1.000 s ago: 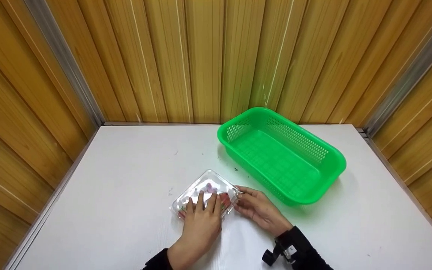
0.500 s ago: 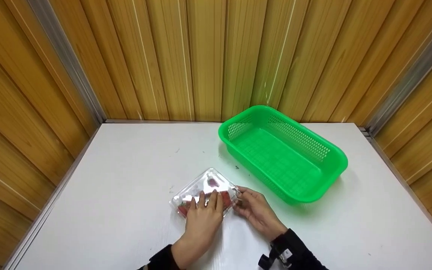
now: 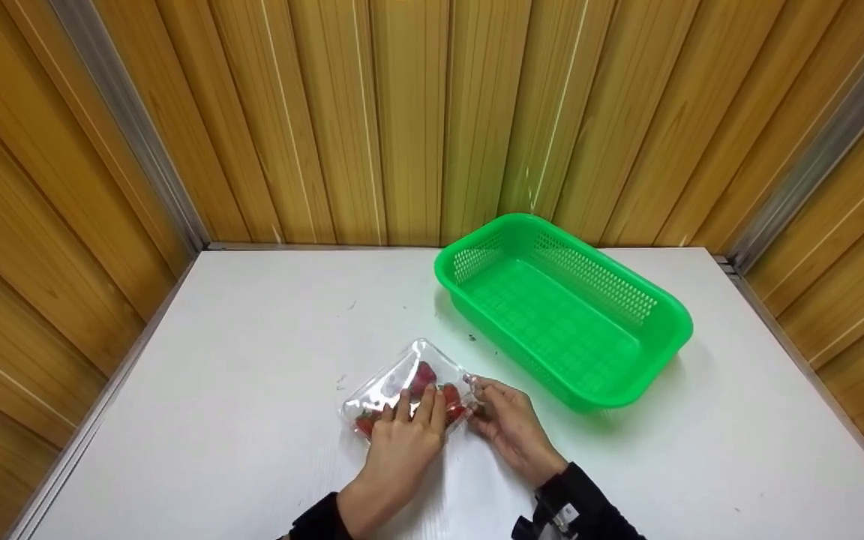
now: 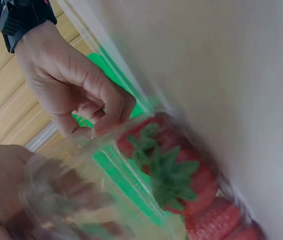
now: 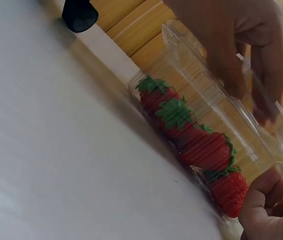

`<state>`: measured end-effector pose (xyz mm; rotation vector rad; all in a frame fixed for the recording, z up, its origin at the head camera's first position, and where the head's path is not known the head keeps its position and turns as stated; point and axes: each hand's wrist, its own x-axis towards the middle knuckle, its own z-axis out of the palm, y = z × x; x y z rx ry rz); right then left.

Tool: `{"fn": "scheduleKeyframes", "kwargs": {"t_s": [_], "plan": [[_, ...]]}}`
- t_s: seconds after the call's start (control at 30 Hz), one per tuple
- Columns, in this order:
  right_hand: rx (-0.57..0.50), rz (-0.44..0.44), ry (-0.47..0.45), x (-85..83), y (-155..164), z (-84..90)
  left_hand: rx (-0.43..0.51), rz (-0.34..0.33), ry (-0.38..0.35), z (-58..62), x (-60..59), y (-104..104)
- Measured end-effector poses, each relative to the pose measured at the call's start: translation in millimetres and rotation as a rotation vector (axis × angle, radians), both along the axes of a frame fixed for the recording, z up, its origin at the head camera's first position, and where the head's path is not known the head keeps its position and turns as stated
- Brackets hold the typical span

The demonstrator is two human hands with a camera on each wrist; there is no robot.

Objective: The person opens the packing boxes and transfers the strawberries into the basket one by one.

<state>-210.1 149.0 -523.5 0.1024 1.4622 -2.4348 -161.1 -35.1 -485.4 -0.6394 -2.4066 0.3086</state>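
The clamshell box (image 3: 409, 386) at lower centre of the head view was clear plastic with pale glints, and through it showed red strawberries (image 5: 194, 142) with green leafy caps and faint ridged lines across their skins. The basket (image 3: 668, 330) at right of centre was bright green, its walls dotted with rows of small holes. The table (image 3: 252, 330) was white, marked by a few small dark specks. The wall (image 3: 402, 112) behind was yellow-brown wood in vertical planks, with grey metal strips (image 3: 124, 127) at the corners. At the bottom edge, the sleeves (image 3: 589, 506) looked black, and the strap (image 4: 21, 17) seemed black too, though blurred.
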Motion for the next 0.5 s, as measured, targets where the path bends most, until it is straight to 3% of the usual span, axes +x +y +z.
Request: {"fn": "scheduleKeyframes", "kwargs": {"t_s": [0.3, 0.5], "plan": [[0.038, -0.027, -0.018, -1.0, 0, 0.6, 0.014, -0.031, 0.009, 10.1, -0.5, -5], [0.054, -0.012, -0.007, 0.0, 0, 0.0, 0.141, -0.056, 0.115, 24.4, -6.8, -9]]}}
